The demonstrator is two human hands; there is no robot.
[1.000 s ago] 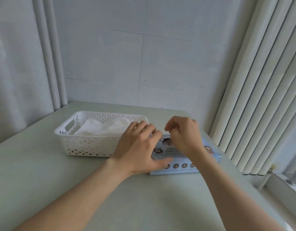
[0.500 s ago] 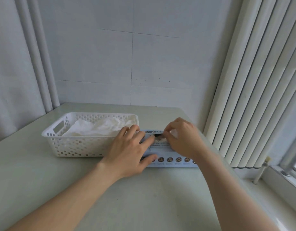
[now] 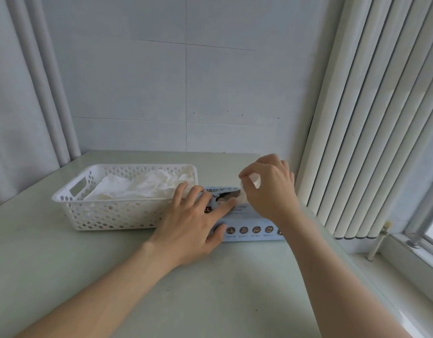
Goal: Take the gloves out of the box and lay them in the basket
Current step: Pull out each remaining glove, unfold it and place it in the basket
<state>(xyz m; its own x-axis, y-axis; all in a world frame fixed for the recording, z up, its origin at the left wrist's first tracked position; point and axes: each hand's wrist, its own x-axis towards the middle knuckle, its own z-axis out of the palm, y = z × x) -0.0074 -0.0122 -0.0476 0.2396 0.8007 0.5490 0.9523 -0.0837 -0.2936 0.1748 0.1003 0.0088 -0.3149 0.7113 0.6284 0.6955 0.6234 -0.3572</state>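
The pale green worktop (image 3: 210, 289) runs back to a white wall (image 3: 186, 93) at its far edge, and vertical blinds (image 3: 369, 118) hang past its right edge. A white perforated basket (image 3: 113, 215) sits toward the far edge, left of middle, with its right end just beside the box (image 3: 249, 217). A heap of crumpled white gloves (image 3: 142, 186) lies inside the basket. The light-blue box lies flat near the far right corner, its long front face toward the person, with a row of round icons along that face. The left grip (image 3: 193, 223) lies released on the box's left end, fingers straight across the top and thumb against the front face. The right grip (image 3: 271, 189) hangs over the middle of the box, thumb and forefinger pinching a glove (image 3: 255, 180), the other fingers curled. That glove is thin and whitish and trails down to the torn opening (image 3: 225, 198) in the box top; how much of it is out I cannot tell
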